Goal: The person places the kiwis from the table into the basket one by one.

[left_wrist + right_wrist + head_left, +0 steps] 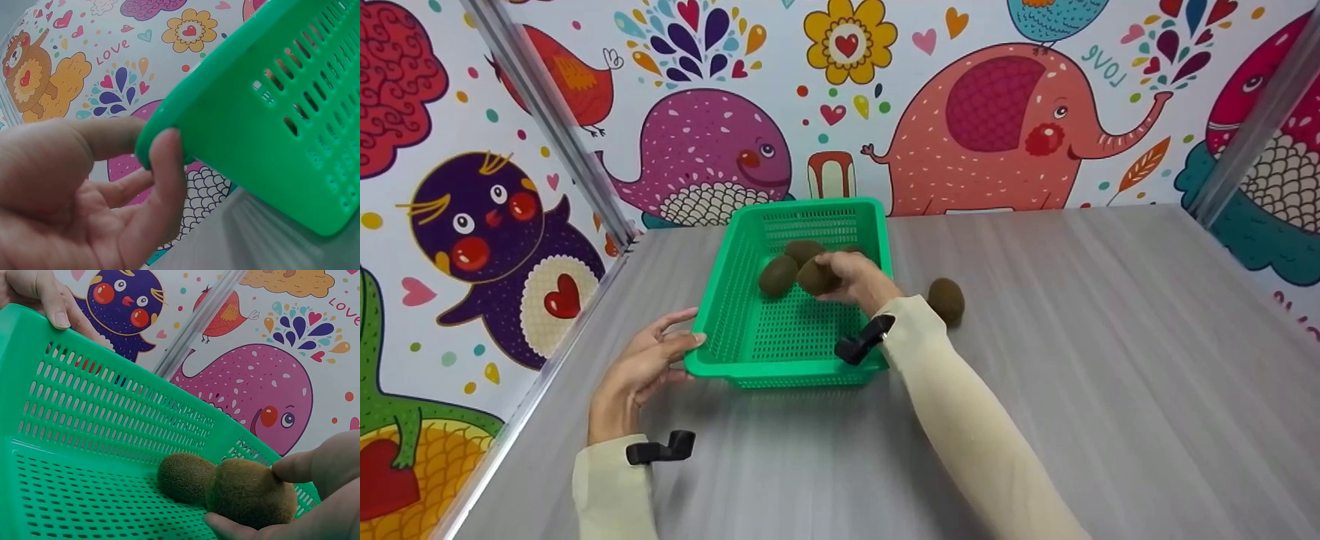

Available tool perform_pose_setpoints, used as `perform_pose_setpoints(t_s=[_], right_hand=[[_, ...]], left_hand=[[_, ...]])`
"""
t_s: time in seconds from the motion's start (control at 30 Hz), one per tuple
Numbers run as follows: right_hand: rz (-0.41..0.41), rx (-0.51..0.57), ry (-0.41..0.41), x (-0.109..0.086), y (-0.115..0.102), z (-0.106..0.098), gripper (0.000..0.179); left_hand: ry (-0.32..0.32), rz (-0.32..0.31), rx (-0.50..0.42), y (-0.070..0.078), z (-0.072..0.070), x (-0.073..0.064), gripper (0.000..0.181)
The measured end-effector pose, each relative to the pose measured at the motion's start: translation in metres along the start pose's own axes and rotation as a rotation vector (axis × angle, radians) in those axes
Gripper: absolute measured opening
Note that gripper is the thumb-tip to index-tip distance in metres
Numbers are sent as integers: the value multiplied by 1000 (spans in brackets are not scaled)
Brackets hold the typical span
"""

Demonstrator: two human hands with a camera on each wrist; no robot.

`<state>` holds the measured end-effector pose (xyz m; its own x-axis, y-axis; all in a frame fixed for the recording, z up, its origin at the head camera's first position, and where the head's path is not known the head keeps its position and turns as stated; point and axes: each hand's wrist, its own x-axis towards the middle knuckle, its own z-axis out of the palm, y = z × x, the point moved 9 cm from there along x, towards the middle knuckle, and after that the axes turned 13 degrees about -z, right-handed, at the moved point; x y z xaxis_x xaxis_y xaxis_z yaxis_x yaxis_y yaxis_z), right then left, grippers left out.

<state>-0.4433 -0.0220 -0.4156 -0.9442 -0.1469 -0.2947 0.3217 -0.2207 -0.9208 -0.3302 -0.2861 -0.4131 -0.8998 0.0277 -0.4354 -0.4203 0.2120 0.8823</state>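
Note:
A green plastic basket (718, 370) with slotted walls stands on the table. My left hand (641, 367) grips its rim at the near left corner, thumb over the edge, as the left wrist view shows. Inside the basket my right hand (855, 279) holds a brown fuzzy kiwi (817, 277) between thumb and fingers. Beside it in the basket lie another kiwi (778, 277) and, farther back, one more kiwi (804, 250). A brown edge behind the right hand is mostly hidden. In the right wrist view the held kiwi (250, 493) overlaps its neighbour.
A single kiwi (946, 301) lies on the grey wood-grain table (1110, 360), right of the basket and near the right sleeve. Printed cartoon panels (840, 112) close off the back and sides, with metal posts (562, 112) at the corners.

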Motion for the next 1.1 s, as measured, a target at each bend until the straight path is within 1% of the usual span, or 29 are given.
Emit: perform_pose_setpoints(t_s=[0.13,0.3,0.5,0.6,0.83,0.97,1.1], right_hand=[[14,-4,-8,0,1,2,53],[19,-36,-2,-1,1,0,50],[59,-42,37,-3,1,-5,57],[75,-45,40,-4,2,-6,61],[87,-11,14,-6,1,-4,61],[73,-10,-9,-9,0,-5,65],[43,14,-48,-15,-5,-5,68]], left_hand=[[2,1,-4,0,-1,0,69],[-4,-6,-21,0,0,0,70],[5,-14,-15,0,0,1,71],[4,-16,-10,0,0,1,71],[-3,-13,-17,0,1,2,71],[-6,-6,-11,0,1,1,71],[-9,3,-4,0,0,0,70]])
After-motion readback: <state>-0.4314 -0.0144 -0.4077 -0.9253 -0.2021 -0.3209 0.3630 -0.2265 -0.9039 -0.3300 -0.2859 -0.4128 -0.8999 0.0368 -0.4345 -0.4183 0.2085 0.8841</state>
